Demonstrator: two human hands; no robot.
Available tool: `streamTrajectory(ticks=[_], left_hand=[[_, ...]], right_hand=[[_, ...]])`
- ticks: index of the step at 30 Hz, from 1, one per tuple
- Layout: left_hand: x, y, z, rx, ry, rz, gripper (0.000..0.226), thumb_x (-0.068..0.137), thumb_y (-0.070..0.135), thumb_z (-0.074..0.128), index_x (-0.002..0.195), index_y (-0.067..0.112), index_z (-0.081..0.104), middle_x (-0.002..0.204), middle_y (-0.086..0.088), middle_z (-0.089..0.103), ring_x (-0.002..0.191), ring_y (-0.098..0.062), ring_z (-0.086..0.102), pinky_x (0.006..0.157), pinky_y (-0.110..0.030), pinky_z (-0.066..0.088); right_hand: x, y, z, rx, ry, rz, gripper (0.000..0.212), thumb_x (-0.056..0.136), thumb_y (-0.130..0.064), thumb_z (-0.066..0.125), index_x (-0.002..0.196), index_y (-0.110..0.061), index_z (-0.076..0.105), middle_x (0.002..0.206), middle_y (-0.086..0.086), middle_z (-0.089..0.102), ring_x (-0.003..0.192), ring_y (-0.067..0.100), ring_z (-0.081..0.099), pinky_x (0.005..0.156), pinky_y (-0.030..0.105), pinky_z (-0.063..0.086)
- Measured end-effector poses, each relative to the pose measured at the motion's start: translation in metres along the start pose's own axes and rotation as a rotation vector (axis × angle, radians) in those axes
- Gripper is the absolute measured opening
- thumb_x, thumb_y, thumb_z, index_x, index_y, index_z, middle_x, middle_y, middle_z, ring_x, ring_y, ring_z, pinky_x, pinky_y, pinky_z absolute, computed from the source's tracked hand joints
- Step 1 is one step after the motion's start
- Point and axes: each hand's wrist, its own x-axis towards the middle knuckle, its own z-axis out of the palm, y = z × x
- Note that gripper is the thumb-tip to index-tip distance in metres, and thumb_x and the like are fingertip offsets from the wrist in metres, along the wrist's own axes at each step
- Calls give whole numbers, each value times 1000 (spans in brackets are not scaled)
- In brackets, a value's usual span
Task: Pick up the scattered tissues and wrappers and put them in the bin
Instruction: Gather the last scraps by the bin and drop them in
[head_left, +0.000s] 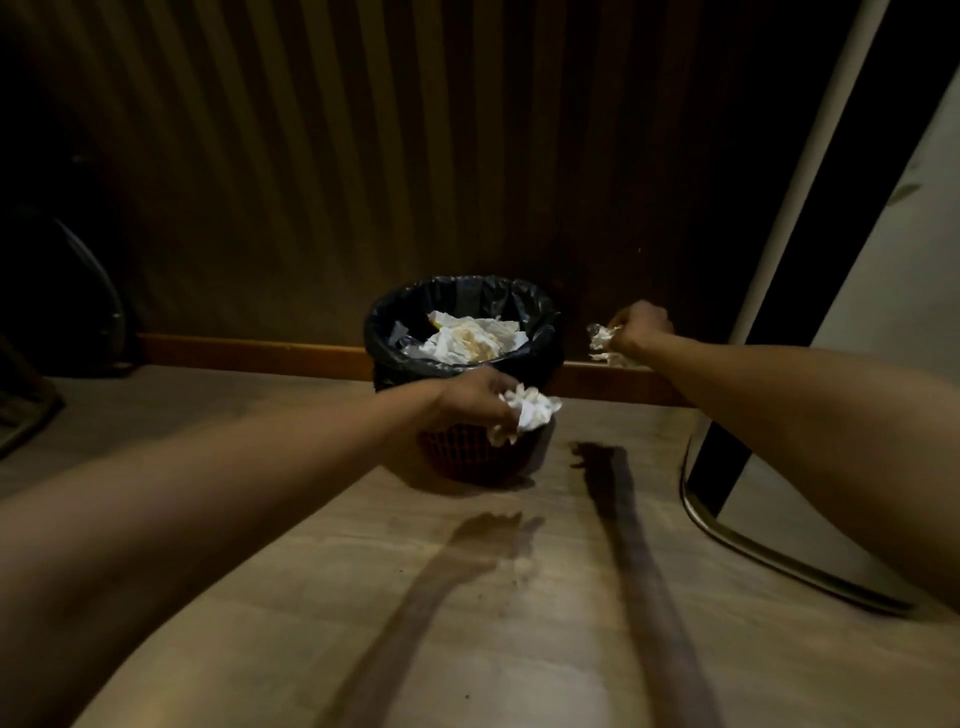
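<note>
A small mesh bin (483, 460) lined with a black bag (540, 312) stands on the floor against the wall. Crumpled white tissues (470, 340) fill its top. My left hand (470, 400) is in front of the bin's near rim, shut on a crumpled white tissue (532, 410) that sticks out to the right. To the right of the bin, my right hand (641, 330) grips another crumpled tissue (602, 340) at about rim height, beside the bag and not over the opening.
A ribbed wooden wall (363, 156) with a skirting board (249, 353) rises behind the bin. At the right, a pale panel with a curved metal frame (737, 540) stands on the wood-look floor (519, 623). A dark object (78, 291) sits at the far left.
</note>
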Motion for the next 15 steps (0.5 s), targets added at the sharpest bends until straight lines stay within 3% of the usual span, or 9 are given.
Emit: streamTrajectory(ticks=[3,8,12,15], left_hand=[[-10,13,-32,-66,45,23,30,84,3,63,114,3,65,112,-25,68,99,-31,67,94,-41,53],[-9,15,-77,-65,504,-20,46,84,9,71,127,4,57,106,-16,69,72,-18,68,74,-35,58],[0,3,-88,61,675,-73,52,82,16,75,131,9,58,117,-13,68,92,-23,71,86,-37,60],[13,0,-92,77,746,-78,50,80,24,77,127,15,62,134,-13,56,104,-28,67,92,-39,57]], right_hand=[[-5,-15,-4,39,24,-17,26,89,-14,68,115,-13,65,118,11,65,107,24,63,76,28,49],[-14,-25,-12,148,9,-50,34,84,-18,75,117,-13,66,120,8,65,104,23,66,79,31,57],[-20,-33,-18,174,1,-43,37,81,-20,77,116,-15,67,124,10,65,110,27,65,88,40,58],[-23,-40,-23,185,-32,-91,37,82,-20,76,117,-16,66,125,10,64,108,26,66,84,38,60]])
